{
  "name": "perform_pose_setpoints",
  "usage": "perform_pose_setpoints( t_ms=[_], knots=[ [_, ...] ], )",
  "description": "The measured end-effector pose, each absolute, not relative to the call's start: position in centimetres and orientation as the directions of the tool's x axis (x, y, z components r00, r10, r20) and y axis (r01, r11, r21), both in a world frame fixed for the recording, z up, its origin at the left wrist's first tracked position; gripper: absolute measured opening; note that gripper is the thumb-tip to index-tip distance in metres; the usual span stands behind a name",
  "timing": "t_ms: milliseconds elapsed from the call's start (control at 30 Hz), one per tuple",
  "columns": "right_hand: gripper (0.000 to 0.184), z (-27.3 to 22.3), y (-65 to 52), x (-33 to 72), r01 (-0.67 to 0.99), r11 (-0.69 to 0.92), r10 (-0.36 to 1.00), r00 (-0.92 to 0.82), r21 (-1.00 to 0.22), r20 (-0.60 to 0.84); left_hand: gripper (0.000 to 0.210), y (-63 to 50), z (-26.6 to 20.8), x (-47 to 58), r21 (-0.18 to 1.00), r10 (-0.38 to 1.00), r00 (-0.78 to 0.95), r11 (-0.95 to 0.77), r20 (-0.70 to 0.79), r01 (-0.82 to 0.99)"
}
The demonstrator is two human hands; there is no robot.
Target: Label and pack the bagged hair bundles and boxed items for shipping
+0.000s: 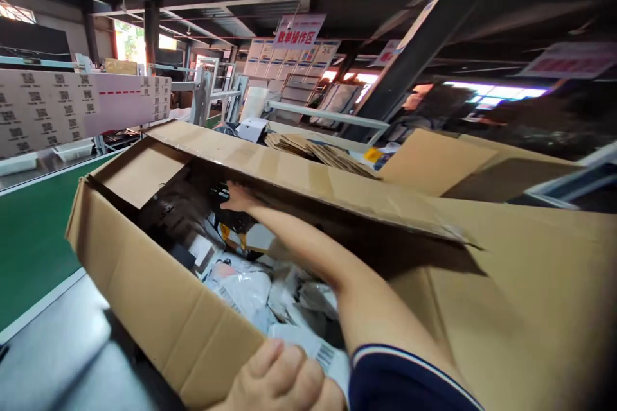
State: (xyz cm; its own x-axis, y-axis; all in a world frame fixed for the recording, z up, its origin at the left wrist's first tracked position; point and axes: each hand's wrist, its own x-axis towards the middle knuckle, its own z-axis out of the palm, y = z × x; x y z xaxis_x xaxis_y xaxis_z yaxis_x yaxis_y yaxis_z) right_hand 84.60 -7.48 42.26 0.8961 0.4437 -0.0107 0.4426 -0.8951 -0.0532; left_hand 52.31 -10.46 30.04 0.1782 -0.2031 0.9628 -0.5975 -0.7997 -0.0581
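A large cardboard box [159,289] lies open before me, its flaps spread. My left hand [286,376] is closed over the edge of its near flap at the bottom of the view. My right hand [237,198] reaches deep inside, thumb and fingers apart, by a small dark item with white print [220,192]. Whether the fingertips touch that item I cannot tell. Beneath my right forearm are several plastic-wrapped parcels [245,289], some with barcode labels. A small white box [200,249] sits among them to the left. Shadow hides the far inside of the box.
To the left runs a green panel [38,237] beside a grey metal surface [53,347]. A board with printed codes [43,109] stands above white trays [74,149]. Beyond the box are stacked flat cardboard pieces [318,153] and a metal rail [328,114]. More cardboard [434,160] rises at right.
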Motion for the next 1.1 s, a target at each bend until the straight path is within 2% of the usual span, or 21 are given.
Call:
perform_pose_setpoints(
  t_ms=[100,233,300,333,400,467,500,567,600,667,733,833,900,1000,1100],
  knots=[
    [0.078,46.7,-9.4,82.4,0.469,-0.87,0.474,0.88,-0.15,0.0,0.052,-8.7,32.8,51.2,-0.014,-0.334,0.372,-0.759,0.866,-0.651],
    [0.08,52.4,-11.6,75.7,0.55,-0.775,0.551,0.829,-0.312,0.092,0.051,-8.1,35.2,51.1,0.097,-0.312,0.469,-0.741,0.826,-0.665],
    [0.081,54.9,-12.6,71.1,0.641,-0.7,0.609,0.766,-0.315,0.204,0.051,-8.3,36.1,51.6,0.17,-0.304,0.521,-0.716,0.798,-0.677],
    [0.083,55.8,-13.3,68.6,0.705,-0.652,0.645,0.709,-0.278,0.285,0.052,-8.3,36.4,51.8,0.22,-0.298,0.552,-0.696,0.779,-0.684],
    [0.091,56.9,-14.7,63.3,0.837,-0.539,0.723,0.517,-0.094,0.458,0.056,-8.0,36.4,51.9,0.349,-0.294,0.621,-0.62,0.727,-0.702],
    [0.09,56.7,-16.2,58.3,0.893,-0.396,0.806,0.227,0.213,0.546,0.06,-6.9,35.6,51.0,0.535,-0.279,0.688,-0.461,0.67,-0.708],
    [0.084,56.1,-17.0,56.1,0.868,-0.322,0.837,0.075,0.378,0.543,0.061,-6.0,34.9,50.2,0.655,-0.253,0.73,-0.326,0.634,-0.682],
    [0.064,53.9,-18.2,52.5,0.734,-0.217,0.851,-0.181,0.644,0.492,0.059,-3.7,33.5,47.8,0.846,-0.149,0.833,0.081,0.533,-0.527],
    [0.055,52.5,-18.5,51.2,0.66,-0.192,0.838,-0.275,0.726,0.471,0.061,-2.3,33.1,46.2,0.857,-0.093,0.885,0.313,0.456,-0.409],
    [0.036,49.3,-18.5,49.3,0.583,-0.159,0.788,-0.411,0.797,0.459,0.074,0.5,32.8,42.7,0.717,0.002,0.95,0.656,0.313,-0.237],
    [0.022,46.2,-17.7,48.0,0.601,-0.109,0.721,-0.501,0.792,0.48,0.086,3.0,33.4,39.4,0.615,0.124,0.967,0.751,0.224,-0.239],
    [0.011,42.9,-15.8,46.6,0.662,-0.023,0.642,-0.565,0.75,0.519,0.086,4.9,34.6,35.7,0.711,0.331,0.938,0.637,0.098,-0.299],
    [0.012,41.9,-14.8,46.2,0.676,0.024,0.632,-0.581,0.736,0.513,0.081,5.1,35.0,34.4,0.758,0.428,0.903,0.577,0.037,-0.304],
    [0.025,41.6,-14.5,46.1,0.732,0.08,0.675,-0.54,0.677,0.504,0.074,4.6,35.0,33.6,0.744,0.506,0.862,0.563,0.033,-0.359],
    [0.054,41.6,-15.7,45.7,0.885,0.073,0.752,-0.352,0.461,0.558,0.071,4.4,34.8,33.7,0.755,0.575,0.815,0.504,0.067,-0.419]
  ],
)
